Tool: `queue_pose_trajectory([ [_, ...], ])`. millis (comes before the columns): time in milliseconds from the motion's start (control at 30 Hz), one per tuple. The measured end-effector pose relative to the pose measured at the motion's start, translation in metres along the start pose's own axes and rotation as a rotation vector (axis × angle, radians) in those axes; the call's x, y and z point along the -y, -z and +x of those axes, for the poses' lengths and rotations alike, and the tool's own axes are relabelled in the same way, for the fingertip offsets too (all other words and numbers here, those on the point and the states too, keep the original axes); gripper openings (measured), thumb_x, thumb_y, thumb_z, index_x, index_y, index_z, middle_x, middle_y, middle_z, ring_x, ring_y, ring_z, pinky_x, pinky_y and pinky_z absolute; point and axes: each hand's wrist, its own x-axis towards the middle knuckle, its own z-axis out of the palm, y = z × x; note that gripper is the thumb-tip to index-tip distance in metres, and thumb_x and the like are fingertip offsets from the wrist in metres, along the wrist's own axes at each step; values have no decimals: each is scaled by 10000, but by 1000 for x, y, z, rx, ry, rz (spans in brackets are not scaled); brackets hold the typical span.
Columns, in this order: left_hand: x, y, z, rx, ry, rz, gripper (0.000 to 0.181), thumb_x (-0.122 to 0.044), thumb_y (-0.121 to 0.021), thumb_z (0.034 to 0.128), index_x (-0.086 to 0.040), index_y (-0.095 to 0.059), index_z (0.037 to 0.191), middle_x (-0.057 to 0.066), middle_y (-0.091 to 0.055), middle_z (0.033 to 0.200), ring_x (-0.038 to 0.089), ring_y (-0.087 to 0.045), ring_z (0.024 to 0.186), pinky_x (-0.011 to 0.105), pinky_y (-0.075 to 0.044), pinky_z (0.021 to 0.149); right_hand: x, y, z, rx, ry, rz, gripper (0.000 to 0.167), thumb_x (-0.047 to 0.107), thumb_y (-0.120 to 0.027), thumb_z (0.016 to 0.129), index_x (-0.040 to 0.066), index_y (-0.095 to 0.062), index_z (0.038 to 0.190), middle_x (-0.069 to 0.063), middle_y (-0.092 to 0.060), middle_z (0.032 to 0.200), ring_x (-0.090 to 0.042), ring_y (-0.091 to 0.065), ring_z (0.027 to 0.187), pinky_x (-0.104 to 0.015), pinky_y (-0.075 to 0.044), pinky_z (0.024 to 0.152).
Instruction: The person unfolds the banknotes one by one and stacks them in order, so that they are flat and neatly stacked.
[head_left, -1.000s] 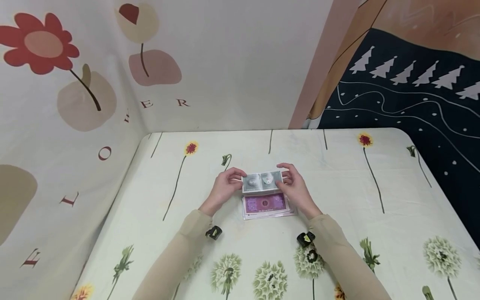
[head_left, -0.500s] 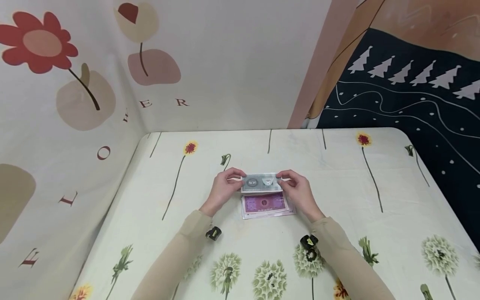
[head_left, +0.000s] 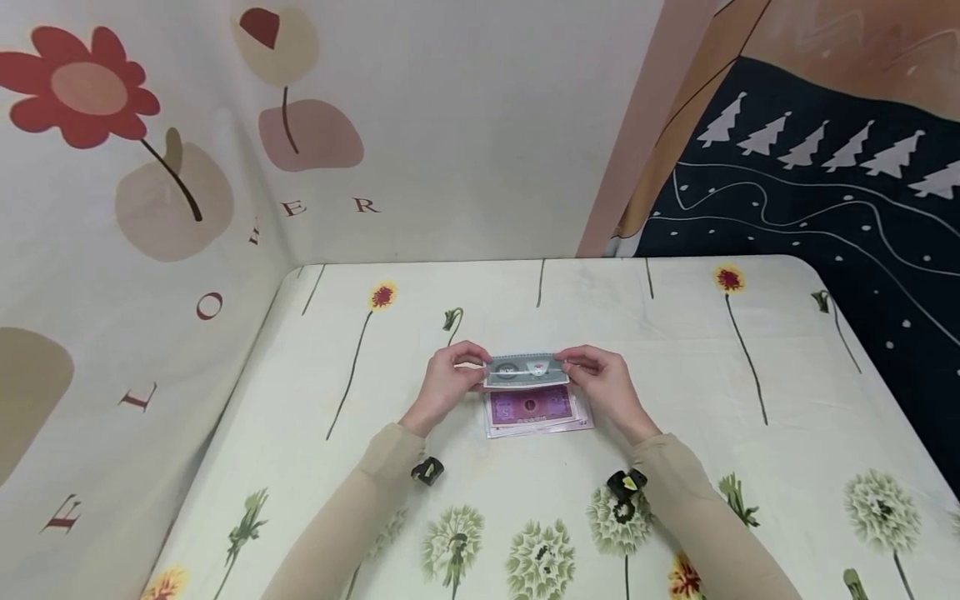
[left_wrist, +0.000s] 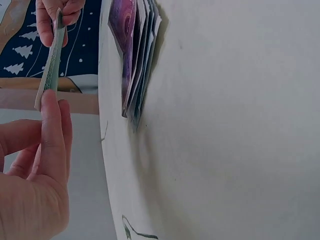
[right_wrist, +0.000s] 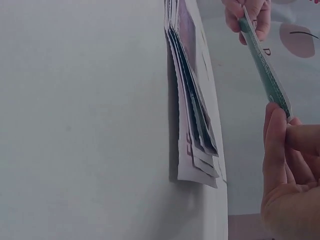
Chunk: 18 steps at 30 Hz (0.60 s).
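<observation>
A grey-green banknote [head_left: 525, 372] is stretched between both hands, raised above the table. My left hand [head_left: 448, 383] pinches its left end between thumb and fingers; my right hand [head_left: 606, 385] pinches the right end the same way. Just below lies a small pile of banknotes [head_left: 532, 407], a purple one on top. Seen from the side in the left wrist view, the held banknote [left_wrist: 53, 62] is nearly edge-on. The right wrist view shows the pile [right_wrist: 192, 110] with its notes fanned slightly apart at the ends.
A cream tablecloth [head_left: 405, 492] with printed flowers covers the table. Behind it hangs a pale curtain [head_left: 465, 150] with flower prints, and at the right a dark cloth [head_left: 810, 192] with white trees. Both wrists carry small black devices [head_left: 428, 470].
My right hand has shifted from the banknote's front face to its right end, and its raised index finger has come down. The note has dipped slightly and tilted.
</observation>
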Motion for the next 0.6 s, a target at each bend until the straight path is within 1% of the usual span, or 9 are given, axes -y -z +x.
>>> queue_pose_trajectory([
  [133, 1, -2, -1, -5, 10, -18, 195, 172, -623, 777, 78, -653, 945, 195, -674, 867, 196, -669, 658, 372, -587, 630, -2, 3, -1, 10, -32, 7, 181, -62, -626, 895, -62, -684, 1066, -208, -688, 988, -116, -674, 818, -338, -573, 746],
  [267, 2, -4, -4, -3, 17, -36, 182, 174, -625, 780, 112, -644, 950, 243, -668, 872, 217, -674, 651, 433, -583, 645, -3, 6, -4, 38, -54, 20, 184, -63, -628, 891, -77, -683, 1066, -219, -688, 1011, -121, -679, 808, -314, -573, 738],
  [367, 3, -4, -5, -4, 23, -35, 179, 176, -626, 776, 102, -649, 937, 215, -671, 844, 211, -675, 647, 423, -585, 637, -4, 8, -4, 56, -58, 37, 184, -67, -627, 890, -89, -681, 1065, -233, -681, 1033, -121, -686, 829, -283, -570, 733],
  [533, 5, -6, -6, 5, 46, -39, 182, 175, -620, 771, 65, -660, 909, 139, -674, 795, 157, -644, 609, 351, -586, 608, -8, 9, -6, 65, -66, 40, 176, -53, -639, 890, -93, -685, 1054, -237, -681, 1026, -127, -687, 831, -268, -569, 717],
  [567, 5, -6, -6, 9, 54, -37, 181, 177, -615, 770, 71, -658, 910, 151, -674, 797, 165, -641, 613, 360, -587, 615, -9, 9, -6, 67, -68, 37, 173, -52, -639, 890, -94, -686, 1051, -236, -683, 1018, -133, -687, 823, -264, -568, 711],
  [600, 1, -5, -9, 16, 58, -31, 176, 178, -607, 773, 83, -651, 915, 171, -671, 803, 173, -639, 614, 373, -587, 623, -10, 9, -5, 69, -75, 32, 169, -54, -639, 889, -92, -688, 1047, -231, -686, 1007, -133, -686, 808, -263, -568, 703],
])
